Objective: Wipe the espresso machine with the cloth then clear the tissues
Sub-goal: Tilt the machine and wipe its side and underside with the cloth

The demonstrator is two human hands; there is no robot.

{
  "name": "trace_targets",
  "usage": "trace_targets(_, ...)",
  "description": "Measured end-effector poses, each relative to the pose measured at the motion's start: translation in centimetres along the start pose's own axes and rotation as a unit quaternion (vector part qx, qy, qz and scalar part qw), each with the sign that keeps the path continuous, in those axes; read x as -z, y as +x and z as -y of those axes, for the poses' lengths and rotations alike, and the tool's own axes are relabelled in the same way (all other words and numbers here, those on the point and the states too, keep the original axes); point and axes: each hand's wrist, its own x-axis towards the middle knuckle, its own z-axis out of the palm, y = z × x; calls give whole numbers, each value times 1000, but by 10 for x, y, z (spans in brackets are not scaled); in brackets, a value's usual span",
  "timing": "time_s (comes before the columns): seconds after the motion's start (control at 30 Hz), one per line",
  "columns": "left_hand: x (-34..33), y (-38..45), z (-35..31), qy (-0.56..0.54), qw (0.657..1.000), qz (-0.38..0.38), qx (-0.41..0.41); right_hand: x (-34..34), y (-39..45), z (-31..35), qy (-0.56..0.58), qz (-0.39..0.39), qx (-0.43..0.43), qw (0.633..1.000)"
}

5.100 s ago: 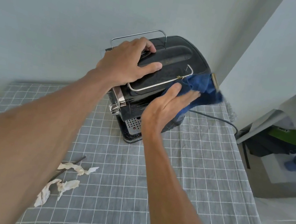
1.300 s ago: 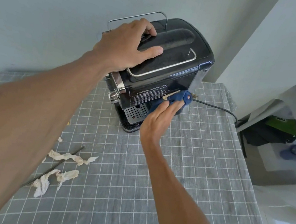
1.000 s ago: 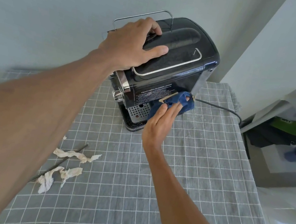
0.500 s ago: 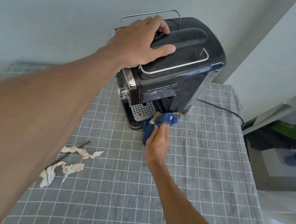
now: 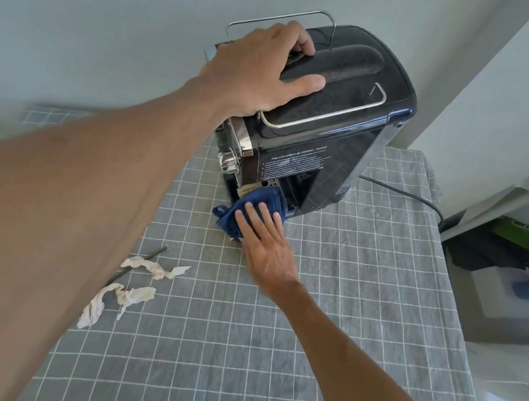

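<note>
Cloth [image 5: 256, 199] under right hand [image 5: 266, 245], against machine [image 5: 337, 125]

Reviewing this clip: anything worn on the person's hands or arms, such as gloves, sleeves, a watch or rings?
Nothing worn shows. The left hand and right hand are bare, with no gloves, and no rings visible on the fingers in view. Both forearms are uncovered to the frame edge: no sleeves, watch or wristband.

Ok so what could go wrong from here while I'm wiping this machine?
The espresso machine looks tall and narrow, steadied only by your left hand; a hard push from the cloth under your right hand might shift it. Its power cord trails off the tablecloth edge and could snag.
</note>
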Motion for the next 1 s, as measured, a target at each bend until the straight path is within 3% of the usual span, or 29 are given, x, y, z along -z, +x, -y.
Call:
trace_targets(0.2, -2, 1, 1, 2, 1000, -10, -6, 10, 24, 7, 25, 19, -91, 995)
trace_targets(0.43, -2, 1, 1, -1, 1000, -9, -7, 18, 6, -5, 13, 26, 13, 999)
trace_targets(0.6, -2, 1, 1, -2, 1000, -5, -5, 15, 21, 1, -3, 24, -56, 998)
trace_targets(0.77, 0, -1, 1, 1, 1000, 0, -4, 15, 0, -6, 3, 58, 2, 998)
trace_targets(1.0, -1, 0, 0, 8, 1000, -2, -8, 25, 13, -9, 89, 4, -147, 985)
